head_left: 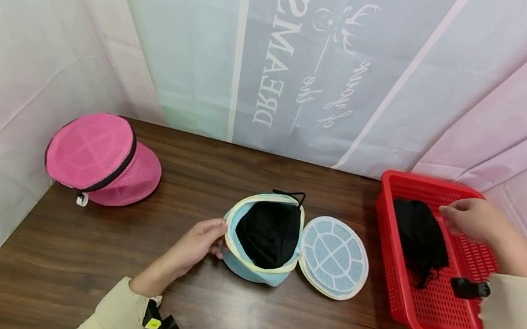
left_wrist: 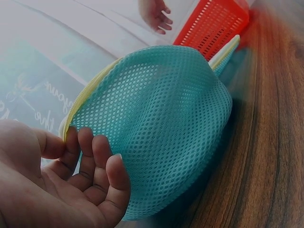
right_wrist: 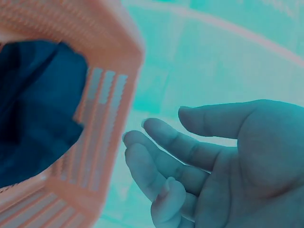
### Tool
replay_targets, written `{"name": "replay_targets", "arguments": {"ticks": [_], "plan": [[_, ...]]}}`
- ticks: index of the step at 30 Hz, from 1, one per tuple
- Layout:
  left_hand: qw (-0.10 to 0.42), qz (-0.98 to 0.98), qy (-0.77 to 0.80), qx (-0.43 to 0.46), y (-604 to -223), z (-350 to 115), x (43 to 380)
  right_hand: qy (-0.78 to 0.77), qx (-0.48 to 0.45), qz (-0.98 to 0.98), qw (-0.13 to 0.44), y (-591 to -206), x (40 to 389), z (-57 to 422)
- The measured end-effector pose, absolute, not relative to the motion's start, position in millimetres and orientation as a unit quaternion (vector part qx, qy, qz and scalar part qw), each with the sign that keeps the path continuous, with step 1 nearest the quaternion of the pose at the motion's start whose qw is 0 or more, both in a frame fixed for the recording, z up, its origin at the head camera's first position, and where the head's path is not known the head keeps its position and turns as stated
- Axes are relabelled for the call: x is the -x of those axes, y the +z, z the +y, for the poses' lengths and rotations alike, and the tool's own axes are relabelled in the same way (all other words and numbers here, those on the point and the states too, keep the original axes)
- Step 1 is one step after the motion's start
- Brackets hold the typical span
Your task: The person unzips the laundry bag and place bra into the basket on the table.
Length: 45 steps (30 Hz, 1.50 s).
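Note:
A light-blue mesh laundry bag [head_left: 252, 273] stands on the table, its round zippered lid [head_left: 334, 258] folded out to the right. Inside it lies a black cloth item [head_left: 269, 233], and a black cord loops over the far rim. My left hand [head_left: 192, 249] pinches the bag's yellow-edged rim between thumb and index finger, as the left wrist view also shows [left_wrist: 80, 185]. Over the red plastic basket [head_left: 406, 316] hangs my right hand [head_left: 473, 219], holding nothing, its fingers loosely bent in the right wrist view. A second black cloth item [head_left: 418, 233] with a cord lies in the basket.
At the left of the brown wooden table [head_left: 210, 167] stands a pink mesh bag [head_left: 95, 155] with a black zipper and a small white tag. A printed curtain [head_left: 189, 45] hangs behind the table's back edge, and pale fabric lines both sides.

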<state>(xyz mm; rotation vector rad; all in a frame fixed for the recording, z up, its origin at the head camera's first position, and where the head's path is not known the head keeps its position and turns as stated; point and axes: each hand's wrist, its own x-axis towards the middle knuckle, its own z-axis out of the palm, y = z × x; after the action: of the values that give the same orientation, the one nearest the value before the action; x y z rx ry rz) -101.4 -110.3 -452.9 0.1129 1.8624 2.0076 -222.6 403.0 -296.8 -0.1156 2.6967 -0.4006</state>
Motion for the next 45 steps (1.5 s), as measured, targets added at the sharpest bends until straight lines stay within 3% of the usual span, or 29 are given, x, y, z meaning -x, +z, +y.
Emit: {"name": "replay_targets", "arguments": {"ticks": [13, 32, 45], "plan": [[0.208, 0.665, 0.717, -0.032, -457.2, -110.3, 95.4, -0.156, 0.095, 0.96, 0.213, -295.3, 200.3, 322.7], [0.205, 0.664, 0.718, -0.029, -457.8, -109.3, 99.6, -0.203, 0.181, 0.899, 0.342, -335.8, 186.2, 219.6], [0.203, 0.663, 0.72, -0.035, -457.1, -108.1, 101.7, -0.248, 0.189, 0.895, 0.32, -367.1, 177.1, 193.0]]}}
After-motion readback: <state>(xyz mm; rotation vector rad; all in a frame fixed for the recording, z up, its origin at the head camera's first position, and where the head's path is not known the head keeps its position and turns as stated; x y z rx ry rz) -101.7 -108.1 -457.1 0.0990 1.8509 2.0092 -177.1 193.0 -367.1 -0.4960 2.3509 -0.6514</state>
